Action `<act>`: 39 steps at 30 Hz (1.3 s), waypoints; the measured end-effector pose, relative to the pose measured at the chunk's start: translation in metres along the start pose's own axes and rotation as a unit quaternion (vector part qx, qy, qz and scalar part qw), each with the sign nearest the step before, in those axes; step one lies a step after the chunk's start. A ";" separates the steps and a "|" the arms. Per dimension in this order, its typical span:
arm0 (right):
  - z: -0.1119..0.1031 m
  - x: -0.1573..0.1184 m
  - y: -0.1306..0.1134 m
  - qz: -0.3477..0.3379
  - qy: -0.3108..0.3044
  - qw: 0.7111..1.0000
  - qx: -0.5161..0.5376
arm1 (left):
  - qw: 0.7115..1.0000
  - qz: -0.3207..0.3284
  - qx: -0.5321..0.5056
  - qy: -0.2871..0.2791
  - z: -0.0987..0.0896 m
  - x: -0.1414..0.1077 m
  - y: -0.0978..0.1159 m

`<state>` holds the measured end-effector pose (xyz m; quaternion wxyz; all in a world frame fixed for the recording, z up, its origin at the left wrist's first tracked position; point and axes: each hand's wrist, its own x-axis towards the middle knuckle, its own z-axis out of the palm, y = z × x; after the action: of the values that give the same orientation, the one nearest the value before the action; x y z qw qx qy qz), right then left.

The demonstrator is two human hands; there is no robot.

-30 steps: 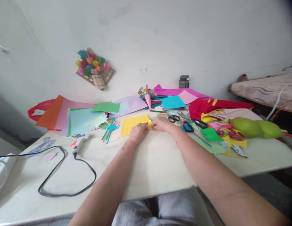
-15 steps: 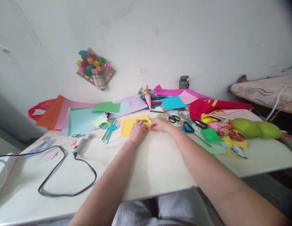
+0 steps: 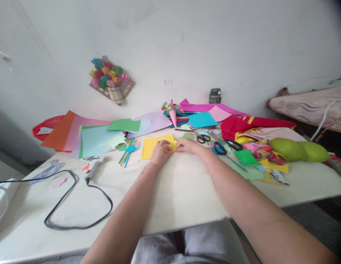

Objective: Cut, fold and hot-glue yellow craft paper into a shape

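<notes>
Yellow paper [image 3: 149, 145] lies on the table in the middle of the head view. My left hand [image 3: 161, 152] rests on its right part, the fingers bent and closed on a yellow piece near the sheet's right edge. Close beside it, my right hand [image 3: 186, 145] pinches the right end of the same yellow piece. The fingertips of both hands nearly meet, and the piece between them is small and partly hidden. Left of the yellow paper lies a bundle of blue and yellow strips [image 3: 129, 149].
A glue gun [image 3: 94, 167] with a black cord lies on the left of the table [image 3: 184, 201]. Coloured sheets [image 3: 96, 141] line the back. On the right are scissors [image 3: 220, 148], paper scraps and a green rounded object [image 3: 288, 148]. A bottle [image 3: 215, 96] stands by the wall.
</notes>
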<state>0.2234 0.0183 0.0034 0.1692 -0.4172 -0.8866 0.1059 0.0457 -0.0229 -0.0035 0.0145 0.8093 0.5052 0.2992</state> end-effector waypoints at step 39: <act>-0.009 -0.006 0.007 0.038 -0.006 0.998 0.042 | 0.999 0.018 0.027 -0.013 0.000 0.001 -0.001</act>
<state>0.2355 0.0184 0.0077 0.1769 -0.4428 -0.8657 0.1521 0.0453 -0.0213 -0.0035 -0.0059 0.8222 0.4983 0.2749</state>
